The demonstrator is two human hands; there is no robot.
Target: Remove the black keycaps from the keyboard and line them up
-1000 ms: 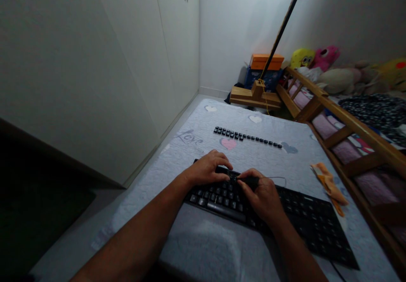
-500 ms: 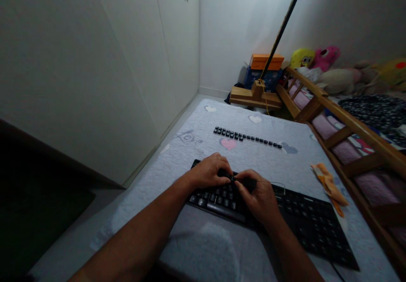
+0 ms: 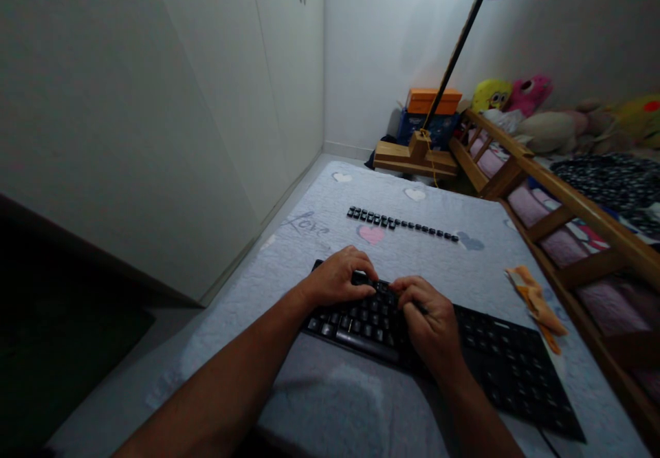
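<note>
A black keyboard lies at a slant on the bed, under both my hands. My left hand rests on its upper left part, thumb and forefinger apart over the keys with nothing visible between them. Just to the right, my right hand is closed above the middle of the keyboard. Its forefinger points toward the upper key row, and a small dark thing shows among its curled fingers, too hidden to name. Beyond the keyboard, loose black keycaps lie lined up on the bedcover, in two rows at the left and one at the right.
An orange cloth item lies on the quilted bedcover, right of the keyboard. A wooden bed rail borders the right side, and a white wardrobe the left. A wooden stand with a dark pole is past the far end.
My right hand has drawn slightly right, away from my left fingertips, and its fingers have curled in. A thin wire loop beside it no longer shows. My left hand has barely moved.
</note>
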